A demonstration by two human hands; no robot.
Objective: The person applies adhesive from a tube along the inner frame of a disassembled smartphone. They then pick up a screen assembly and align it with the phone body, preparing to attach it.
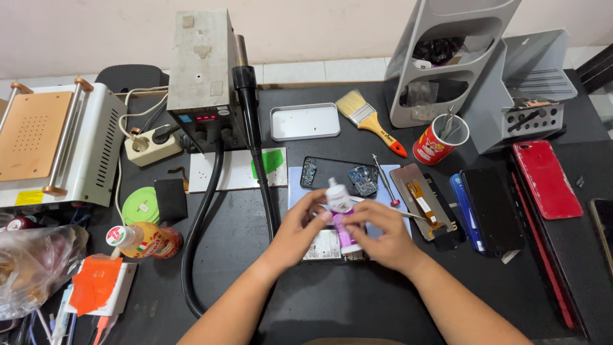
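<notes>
Far left: white metal heating machine with an orange perforated plate (30,134); in front of it a crumpled clear plastic bag (32,265) and a small orange-labelled bottle lying on its side (145,239). Green tape roll (139,204) just behind the bottle.

Centre-left: grey boxy hot-air station (203,70), its thick black hose (199,223) looping down over the black table (319,300) and passing just beside the left hand (299,233).

Centre: left hand, fingers closed on the neck of a small white-and-purple glue tube (341,214); right hand (386,236) wrapped around the tube's lower body. Tube held upright, tilted a little, above an opened phone (325,246) lying flat, partly hidden under both hands. Behind: black phone frame with blue circuit board (338,176), thin screwdriver (385,179).

Right: flat-bristle brush with orange handle (370,121), red can of tools (437,140), several dark phone screens (491,211), glossy red phone back (546,179), grey plastic rack (447,57).
</notes>
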